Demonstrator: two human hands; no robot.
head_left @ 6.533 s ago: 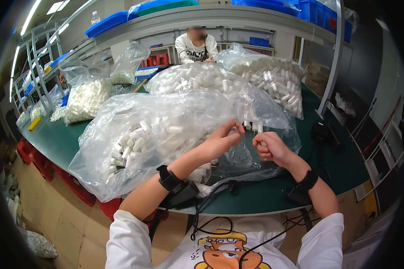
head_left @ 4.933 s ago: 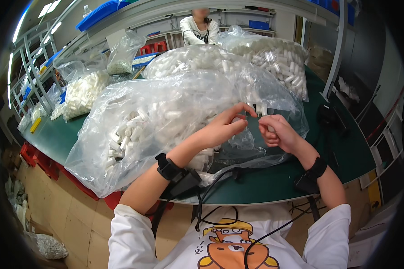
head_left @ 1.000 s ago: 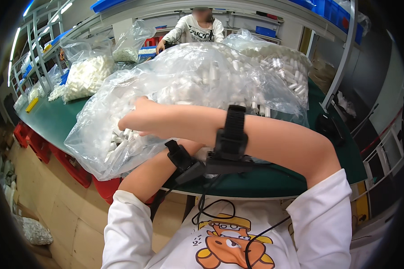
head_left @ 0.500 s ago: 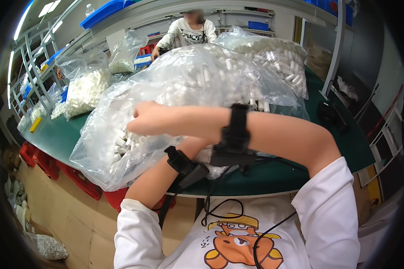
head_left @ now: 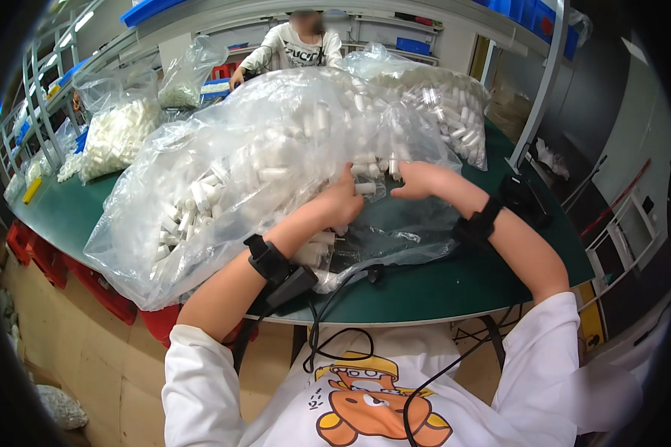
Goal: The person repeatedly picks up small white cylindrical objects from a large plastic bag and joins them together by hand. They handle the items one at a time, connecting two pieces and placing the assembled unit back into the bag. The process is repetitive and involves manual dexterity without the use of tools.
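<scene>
A large clear plastic bag (head_left: 238,138), full of short white plastic tubes (head_left: 201,195), lies across the table before me. My left hand (head_left: 341,200) is at the near side of the bag, its fingers closed on the film beside a few loose tubes; part of its grip is hidden. To its right, my right hand (head_left: 423,181) has thumb and forefinger apart, close to a tube (head_left: 394,167) at the bag's right part. Slack film (head_left: 402,227) spreads on the table below both hands. Each wrist wears a black strap with a small device.
Another bag of white tubes (head_left: 466,123) stands at the far right, and a smaller bag (head_left: 119,138) at the left. A person (head_left: 298,46) sits across the green table (head_left: 425,294). Black cables (head_left: 324,309) hang over the near edge. A metal post (head_left: 540,89) rises at the right.
My arms were crossed, the right reaching left over the bag. Now they are uncrossed, with the right hand on the right and the left hand in view near the middle. The view has shifted slightly.
</scene>
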